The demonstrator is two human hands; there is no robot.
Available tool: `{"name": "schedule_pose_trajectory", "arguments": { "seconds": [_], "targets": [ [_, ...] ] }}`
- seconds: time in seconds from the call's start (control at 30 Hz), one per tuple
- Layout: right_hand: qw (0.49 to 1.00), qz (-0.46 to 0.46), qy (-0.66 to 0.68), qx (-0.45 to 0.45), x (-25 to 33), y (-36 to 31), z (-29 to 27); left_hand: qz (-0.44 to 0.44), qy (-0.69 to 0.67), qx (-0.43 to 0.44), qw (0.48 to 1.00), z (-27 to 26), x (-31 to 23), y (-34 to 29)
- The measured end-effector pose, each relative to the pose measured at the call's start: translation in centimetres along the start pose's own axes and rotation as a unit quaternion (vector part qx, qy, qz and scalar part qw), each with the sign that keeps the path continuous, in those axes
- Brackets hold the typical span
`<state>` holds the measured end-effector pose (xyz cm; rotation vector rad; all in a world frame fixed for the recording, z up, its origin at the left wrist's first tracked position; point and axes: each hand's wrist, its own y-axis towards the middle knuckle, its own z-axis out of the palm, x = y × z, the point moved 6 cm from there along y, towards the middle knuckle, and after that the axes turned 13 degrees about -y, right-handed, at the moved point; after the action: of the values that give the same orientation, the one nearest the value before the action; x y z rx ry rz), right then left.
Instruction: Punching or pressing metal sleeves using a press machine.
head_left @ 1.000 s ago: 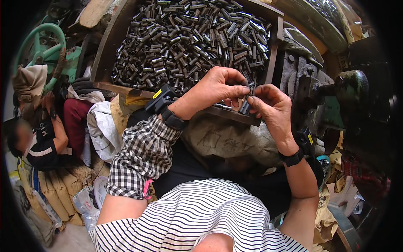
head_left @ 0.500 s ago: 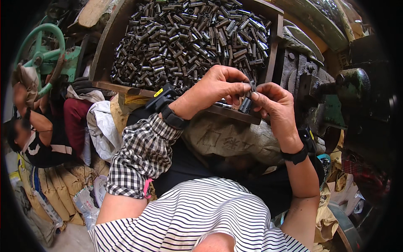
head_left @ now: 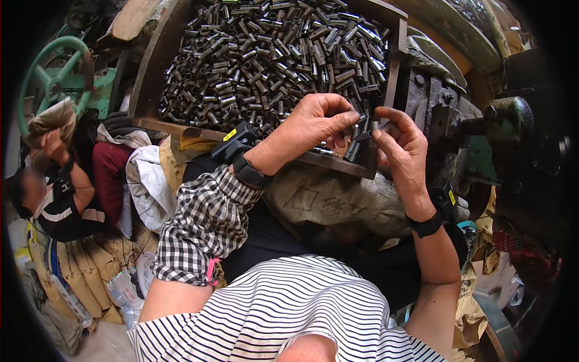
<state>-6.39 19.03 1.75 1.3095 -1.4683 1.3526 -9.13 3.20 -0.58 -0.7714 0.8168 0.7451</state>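
dark grey metal tubes (head_left: 271, 54), black-white checked sleeve (head_left: 205, 223), green handwheel (head_left: 51, 75).

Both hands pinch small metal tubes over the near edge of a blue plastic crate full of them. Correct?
Not quite. The container is a wooden tray, not a blue plastic crate. The head view shows the left hand and right hand pinching small metal tubes over its near edge, the tray heaped with them.

Left hand (head_left: 313, 123) fingers curl over a small dark tube (head_left: 357, 140), so most of it is hidden; can't tell its shape. Right hand (head_left: 401, 145) palm faces away, grip unclear. Near edge of wooden tray (head_left: 154, 78) is covered by both hands. Far tray edge cut off. Person at left (head_left: 54, 193): face blurred.
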Motion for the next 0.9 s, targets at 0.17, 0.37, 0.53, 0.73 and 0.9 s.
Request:
{"name": "schedule_pose_trajectory", "arguments": {
  "seconds": [0.17, 0.37, 0.53, 0.73, 0.9],
  "targets": [
    [1.0, -0.018, 0.001, 0.003, 0.5, -0.5, 0.5, -0.008, -0.083, 0.015, 0.996, 0.3, 1.0, 0.2],
    [0.998, -0.037, -0.036, -0.021, 0.9, -0.3, -0.1, 0.007, 0.052, -0.024, 0.998, 0.1, 0.5, 0.3],
    [1.0, 0.008, 0.02, 0.009, -0.9, 0.2, -0.4, 0.096, 0.165, -0.069, 0.979, -0.2, -0.6, 0.1],
    [0.994, 0.033, 0.102, 0.006, -1.2, 0.6, -0.6, 0.196, 0.252, -0.026, 0.947, 0.3, -0.8, 0.0],
    [0.994, 0.009, 0.107, 0.0, -0.6, 0.3, -0.6, 0.16, 0.268, -0.018, 0.95, 0.9, -0.6, -0.1]
  ]
}}
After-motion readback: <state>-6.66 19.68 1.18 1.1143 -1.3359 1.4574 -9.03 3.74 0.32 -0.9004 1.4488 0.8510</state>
